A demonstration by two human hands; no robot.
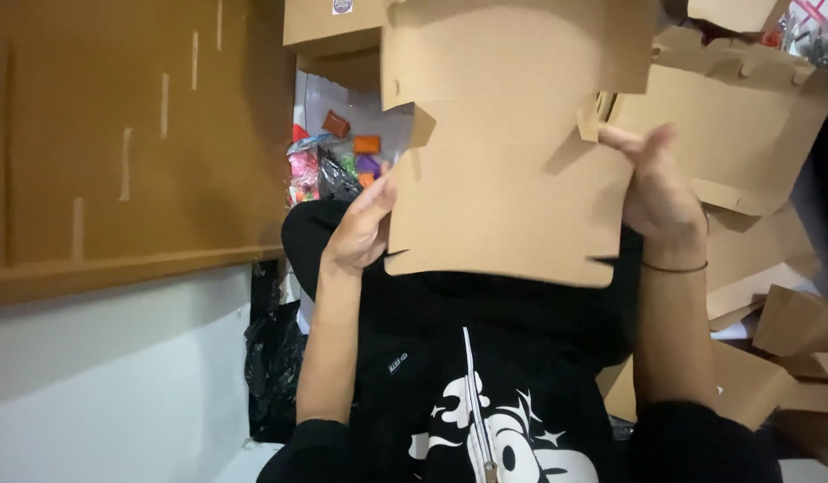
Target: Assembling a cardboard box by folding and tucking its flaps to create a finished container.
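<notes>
Both hands gripped the flat carton [503, 210] — left hand [360, 234] and right hand [657, 192] at its side edges, fingers closed on it.

Brown board [118, 134] at left with pale tape strips, white wall [101, 394] beneath. Black plastic bag [272, 358] against wall. Colourful packets [329, 165] behind, orange and purple among them. Die-cut cardboard blanks [727, 125] stacked upper right; folded cardboard pieces [803, 344] piled lower right
</notes>
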